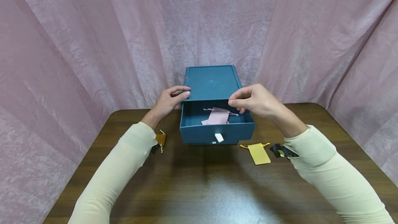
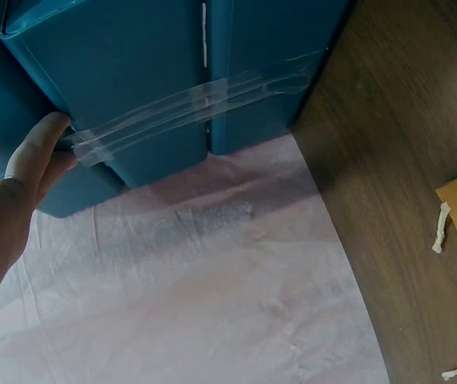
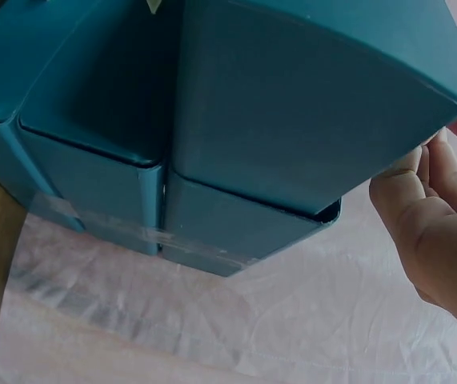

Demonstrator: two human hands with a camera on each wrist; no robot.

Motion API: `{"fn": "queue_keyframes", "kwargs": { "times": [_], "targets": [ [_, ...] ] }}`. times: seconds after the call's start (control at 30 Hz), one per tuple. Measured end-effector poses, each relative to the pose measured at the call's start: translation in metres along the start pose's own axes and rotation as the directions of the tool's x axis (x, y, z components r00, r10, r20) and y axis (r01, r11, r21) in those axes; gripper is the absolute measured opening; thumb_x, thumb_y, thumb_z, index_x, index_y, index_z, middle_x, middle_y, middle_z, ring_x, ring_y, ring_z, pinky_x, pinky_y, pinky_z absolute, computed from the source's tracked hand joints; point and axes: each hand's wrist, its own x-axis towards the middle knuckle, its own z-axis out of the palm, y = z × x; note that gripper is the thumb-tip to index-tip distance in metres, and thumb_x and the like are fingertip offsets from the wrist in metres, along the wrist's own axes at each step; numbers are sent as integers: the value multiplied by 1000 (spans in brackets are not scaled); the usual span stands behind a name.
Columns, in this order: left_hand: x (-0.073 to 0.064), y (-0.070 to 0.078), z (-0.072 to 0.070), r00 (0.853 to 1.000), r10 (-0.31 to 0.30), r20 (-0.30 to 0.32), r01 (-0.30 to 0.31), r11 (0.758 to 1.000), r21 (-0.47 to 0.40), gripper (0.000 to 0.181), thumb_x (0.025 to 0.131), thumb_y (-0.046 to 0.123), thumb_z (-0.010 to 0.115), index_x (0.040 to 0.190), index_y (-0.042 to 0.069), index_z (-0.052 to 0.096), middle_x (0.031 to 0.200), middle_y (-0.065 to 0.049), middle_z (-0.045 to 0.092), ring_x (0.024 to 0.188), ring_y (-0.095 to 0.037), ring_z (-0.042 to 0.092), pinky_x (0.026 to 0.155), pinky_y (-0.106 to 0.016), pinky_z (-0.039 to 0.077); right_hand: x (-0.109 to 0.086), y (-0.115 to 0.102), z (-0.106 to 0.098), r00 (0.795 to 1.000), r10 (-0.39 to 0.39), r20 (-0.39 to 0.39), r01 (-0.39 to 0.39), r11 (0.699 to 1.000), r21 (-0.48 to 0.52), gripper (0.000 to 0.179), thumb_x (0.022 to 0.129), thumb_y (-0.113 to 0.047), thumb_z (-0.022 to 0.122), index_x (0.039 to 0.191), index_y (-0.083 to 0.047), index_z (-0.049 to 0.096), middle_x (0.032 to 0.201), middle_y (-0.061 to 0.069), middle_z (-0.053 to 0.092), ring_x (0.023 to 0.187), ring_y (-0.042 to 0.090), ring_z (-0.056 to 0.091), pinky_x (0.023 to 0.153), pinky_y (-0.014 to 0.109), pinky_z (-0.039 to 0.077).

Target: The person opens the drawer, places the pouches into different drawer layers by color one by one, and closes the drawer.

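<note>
A blue drawer unit (image 1: 214,82) stands at the table's back, its top drawer (image 1: 202,134) pulled out. Inside it lies a pink drawstring pouch (image 1: 218,116), with strings spread to both sides. My left hand (image 1: 169,100) rests at the unit's upper left edge, index finger and thumb lying on the top. My right hand (image 1: 255,100) is over the drawer's right side, fingers bent, thumb and index fingertips close together at the top's front edge. I cannot tell whether they pinch anything. In the right wrist view this hand (image 3: 444,224) reaches past the drawer's edge, fingertips partly hidden.
A yellow drawstring pouch (image 1: 259,154) lies right of the unit's front. To the left lies an orange-brown pouch (image 1: 160,139) with pale cords, partly behind my sleeve. Clear tape (image 2: 164,112) binds the stacked drawer units. A pink curtain (image 1: 130,37) hangs behind.
</note>
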Motion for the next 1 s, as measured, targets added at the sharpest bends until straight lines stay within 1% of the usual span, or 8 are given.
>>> {"fn": "queue_keyframes", "kwargs": {
  "times": [0.1,0.2,0.33,0.4,0.5,0.6,0.77,1.0],
  "targets": [
    [0,-1,-1,1000,-1,1,1,1000,8,41,99,26,66,133,5,62,139,-15,56,119,-34,59,92,-49,53,-2,0,-2,1000,11,-6,-11,1000,-12,23,96,-22,70,105,-1,73,86,6,68,76,22,65,77,41,51],
    [0,-1,-1,1000,1,0,-1,1000,8,41,99,26,66,133,5,62,139,-15,56,118,-34,59,94,-52,51,-5,-2,-4,1000,20,-4,-20,1000,-17,24,96,-24,70,105,-3,74,86,5,68,78,22,65,77,39,51],
    [-1,0,-1,1000,1,-2,-1,1000,6,40,99,26,65,133,5,62,138,-16,56,118,-34,59,96,-55,50,-10,-3,-4,1000,18,4,-18,1000,12,24,95,-24,70,106,-3,73,85,4,69,78,23,66,81,39,51],
    [-2,0,-1,1000,1,-2,-1,1000,10,40,99,26,65,133,5,62,138,-16,56,118,-34,59,95,-55,50,-13,-4,-4,1000,12,8,-12,999,32,24,95,-23,70,106,-2,73,85,4,69,77,22,66,84,40,51],
    [-2,0,-1,1000,0,-2,0,1000,12,40,99,26,66,133,5,62,138,-16,56,118,-34,59,95,-54,50,-18,-6,-4,1000,0,9,-1,999,54,24,95,-22,70,106,-1,73,85,5,69,76,22,65,84,40,51],
    [-2,0,-1,1000,-1,0,1,1000,8,40,99,26,66,133,5,62,138,-17,56,117,-34,59,95,-54,50,-26,-9,-5,1000,-12,9,11,997,77,23,95,-21,70,106,-1,73,84,6,69,75,22,64,81,39,52],
    [-2,1,-1,1000,1,2,-1,1000,6,40,99,25,66,133,4,62,138,-16,56,118,-35,59,93,-50,52,-40,-11,-3,999,-39,22,37,995,98,21,94,-19,72,103,0,73,77,7,66,71,22,64,72,34,54],
    [-1,0,0,1000,3,4,-3,1000,-7,39,99,24,66,133,4,62,139,-15,56,118,-34,59,91,-49,54,-58,-9,4,996,-72,56,62,987,151,18,93,-14,72,101,2,73,70,7,62,66,21,63,67,32,55]
  ]
}}
